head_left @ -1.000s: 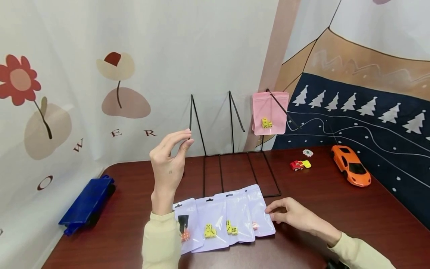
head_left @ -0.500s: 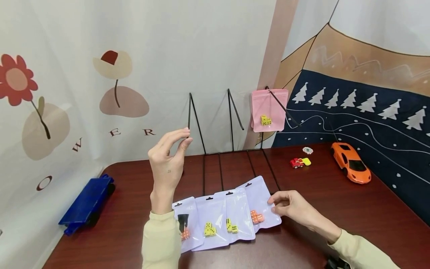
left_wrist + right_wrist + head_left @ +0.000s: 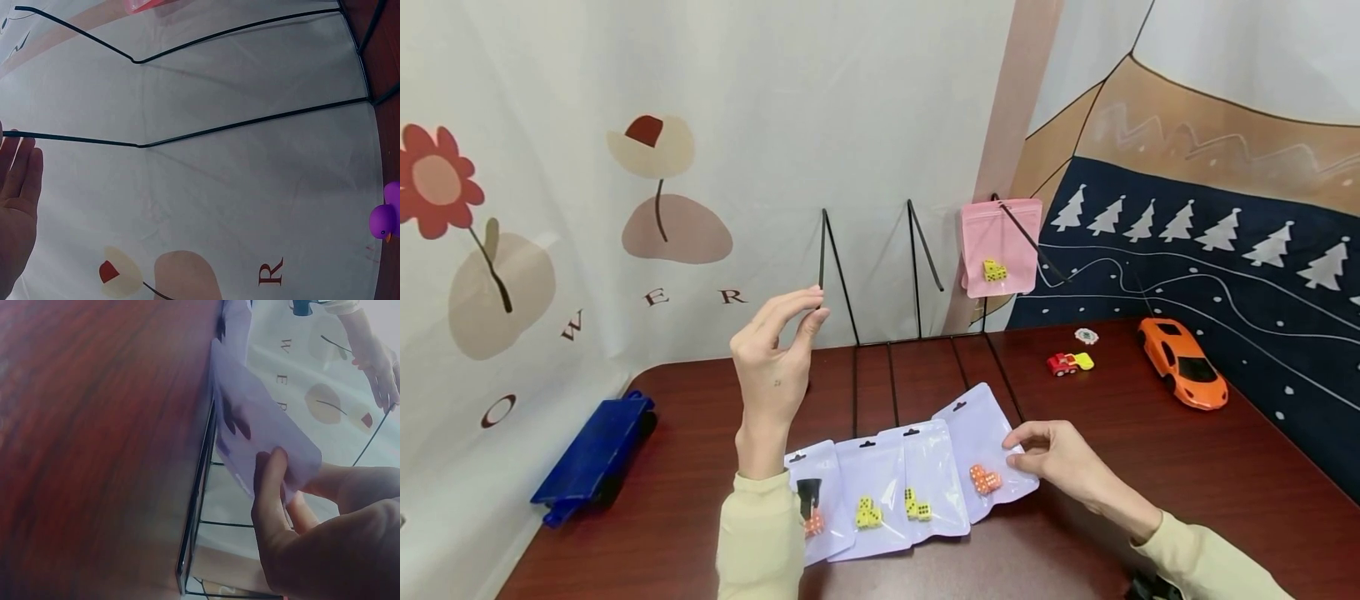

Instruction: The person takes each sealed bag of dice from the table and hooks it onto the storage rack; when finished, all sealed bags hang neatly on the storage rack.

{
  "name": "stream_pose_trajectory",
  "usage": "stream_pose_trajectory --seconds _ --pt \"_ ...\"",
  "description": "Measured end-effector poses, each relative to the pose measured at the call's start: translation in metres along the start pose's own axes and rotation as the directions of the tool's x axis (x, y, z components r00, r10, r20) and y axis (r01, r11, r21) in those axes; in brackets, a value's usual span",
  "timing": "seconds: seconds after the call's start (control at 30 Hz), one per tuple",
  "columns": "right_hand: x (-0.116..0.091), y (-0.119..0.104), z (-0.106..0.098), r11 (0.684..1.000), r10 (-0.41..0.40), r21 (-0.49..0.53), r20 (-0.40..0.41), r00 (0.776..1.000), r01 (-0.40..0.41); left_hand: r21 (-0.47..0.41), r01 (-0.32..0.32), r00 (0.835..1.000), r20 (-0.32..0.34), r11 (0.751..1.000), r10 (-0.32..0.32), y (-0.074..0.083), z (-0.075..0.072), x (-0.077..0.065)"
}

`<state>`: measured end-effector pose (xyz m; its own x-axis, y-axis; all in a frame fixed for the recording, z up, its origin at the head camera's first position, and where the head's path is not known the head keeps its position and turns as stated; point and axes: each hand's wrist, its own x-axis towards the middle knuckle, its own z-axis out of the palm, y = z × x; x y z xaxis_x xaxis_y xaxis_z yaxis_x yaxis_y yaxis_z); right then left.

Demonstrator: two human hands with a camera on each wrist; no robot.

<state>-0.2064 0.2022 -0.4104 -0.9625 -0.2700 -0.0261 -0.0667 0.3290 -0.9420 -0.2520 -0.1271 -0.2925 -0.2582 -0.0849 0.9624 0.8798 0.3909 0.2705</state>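
Observation:
My left hand [image 3: 773,367] is raised and pinches the tip of the left hook [image 3: 822,250] of a black wire display rack [image 3: 919,337]. In the left wrist view that hook [image 3: 75,138] ends at my fingers. With thumb and fingers, my right hand [image 3: 1063,462] pinches the right edge of a lavender zip pouch [image 3: 972,425] holding orange dice [image 3: 985,479]. This pouch is tilted and partly lifted off the table in the right wrist view. Left of it, three more lavender pouches [image 3: 936,454] lie overlapping, with yellow or orange dice inside.
A pink pouch [image 3: 1000,233] with yellow dice hangs on the rack's right hook. A blue toy vehicle [image 3: 595,450] stands at left; an orange toy car [image 3: 1183,364], small red-yellow toy truck [image 3: 1069,364] and chip [image 3: 1086,336] are at right. A purple duck [image 3: 382,219] sits by the rack.
My right hand has pulled the rightmost lavender pouch up and to the right, uncovering its orange dice. The left hand still pinches the hook tip.

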Motion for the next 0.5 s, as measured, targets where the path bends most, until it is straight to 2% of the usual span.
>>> stream_pose_trajectory --seconds 0.3,0.5 --pt "0.0 -0.006 -0.003 0.996 -0.063 -0.075 -0.131 0.989 0.053 -0.002 0.001 1.0 0.002 1.0 -0.001 0.0 0.0 -0.001" --pt "-0.002 -0.013 -0.005 0.993 -0.103 -0.066 -0.164 0.981 0.093 -0.002 0.004 1.0 0.005 1.0 -0.004 -0.001 0.0 -0.001"
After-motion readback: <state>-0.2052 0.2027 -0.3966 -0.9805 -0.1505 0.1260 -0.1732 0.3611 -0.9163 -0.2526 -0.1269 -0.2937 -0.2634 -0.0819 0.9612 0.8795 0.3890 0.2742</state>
